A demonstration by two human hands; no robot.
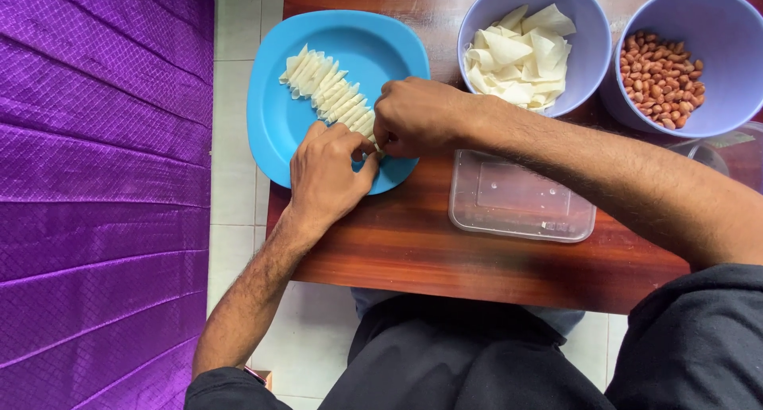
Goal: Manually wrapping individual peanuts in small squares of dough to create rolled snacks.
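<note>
Both hands meet at the near edge of the blue plate (pixel 274 120), working on one small folded wrapper piece (pixel 372 144) at the end of the row. The left hand (pixel 326 175) has its fingers pressed together around the piece from below, and the right hand (pixel 417 116) pinches it from above — knuckles up, fingertips tucked under, so the exact grip is hidden. By my judgement this is the folding-and-placing step: a piece is being closed up and set down to extend the line. The next move seems to call for a light, even release, so the fold holds and the neighbours are not nudged.

The row of folded pieces (pixel 326 92) is pale cream, narrow and pointed, overlapping like tiles in a diagonal across the plate. On the wooden bench (pixel 413 251) behind, a lilac bowl (pixel 584 29) holds loose cream wrapper sheets, a second lilac bowl (pixel 735 29) holds reddish peanuts (pixel 660 80) — and a clear plastic lid (pixel 520 199) lies flat, just beside the right forearm.
</note>
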